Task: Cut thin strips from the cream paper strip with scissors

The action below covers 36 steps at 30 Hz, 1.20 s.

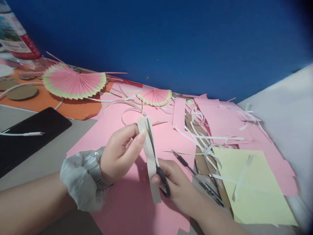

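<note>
My left hand (124, 151) pinches a pale paper strip (152, 163) near its upper end, thumb on the front face. In my right hand (174, 182) is a pair of scissors (163, 182) with black handles. Their blades point away from me and run lengthwise along the strip, close to its right edge. A thin sliver of paper lies beside the blades. Both hands are above a large pink paper sheet (127, 209). A grey scrunchie (81, 182) and a watch (95, 166) are on my left wrist.
Two folded pink paper fans (75, 81) with yellow-green edges lie along the blue partition (156, 42). A phone (31, 137), a cable and a bottle (19, 36) are at left. Right of my hands are a pen (182, 160), paper scraps (207, 150) and a light-yellow sheet (259, 202).
</note>
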Each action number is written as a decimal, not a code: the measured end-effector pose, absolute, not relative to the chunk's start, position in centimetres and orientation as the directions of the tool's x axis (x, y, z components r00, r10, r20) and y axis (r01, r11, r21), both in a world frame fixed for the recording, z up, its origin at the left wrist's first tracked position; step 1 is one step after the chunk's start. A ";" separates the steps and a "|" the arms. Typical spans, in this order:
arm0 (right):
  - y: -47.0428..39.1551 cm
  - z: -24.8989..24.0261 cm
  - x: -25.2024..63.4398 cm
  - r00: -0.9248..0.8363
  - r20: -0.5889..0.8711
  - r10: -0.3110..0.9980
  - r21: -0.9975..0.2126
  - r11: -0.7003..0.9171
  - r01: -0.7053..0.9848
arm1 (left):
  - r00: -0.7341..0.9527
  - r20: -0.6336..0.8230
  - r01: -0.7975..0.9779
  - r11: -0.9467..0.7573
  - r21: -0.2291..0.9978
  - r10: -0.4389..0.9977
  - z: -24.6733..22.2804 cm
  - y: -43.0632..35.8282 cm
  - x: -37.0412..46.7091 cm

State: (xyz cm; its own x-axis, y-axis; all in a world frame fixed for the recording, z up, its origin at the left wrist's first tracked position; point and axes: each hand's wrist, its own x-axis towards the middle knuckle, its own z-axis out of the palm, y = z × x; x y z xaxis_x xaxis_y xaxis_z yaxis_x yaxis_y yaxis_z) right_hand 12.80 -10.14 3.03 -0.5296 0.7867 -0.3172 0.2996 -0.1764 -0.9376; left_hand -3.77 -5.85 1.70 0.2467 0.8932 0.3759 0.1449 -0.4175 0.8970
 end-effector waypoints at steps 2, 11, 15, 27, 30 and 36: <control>-10.2 3.0 12.8 -0.534 -0.312 0.786 -0.940 -0.176 0.291 | 0.247 0.386 0.127 -0.425 0.896 0.889 1.6 -5.9 -3.8; -10.4 2.7 12.9 -0.531 -0.319 0.785 -0.944 -0.216 0.247 | 0.259 0.402 0.140 -0.446 0.884 0.878 1.6 -5.8 -3.8; -10.3 2.7 12.9 -0.522 -0.313 0.793 -0.942 -0.190 0.276 | 0.274 0.387 0.145 -0.436 0.888 0.881 1.8 -5.9 -3.8; -10.3 2.9 12.8 -0.501 -0.315 0.806 -0.940 -0.193 0.281 | 0.291 0.354 0.152 -0.409 0.900 0.889 1.6 -5.9 -3.8; -10.3 2.9 12.8 -0.501 -0.317 0.805 -0.939 -0.193 0.284 | 0.300 0.352 0.152 -0.409 0.900 0.887 1.6 -5.9 -3.7; -10.3 2.7 12.7 -0.503 -0.323 0.802 -0.938 -0.200 0.284 | 0.289 0.364 0.144 -0.416 0.898 0.885 1.5 -5.9 -3.7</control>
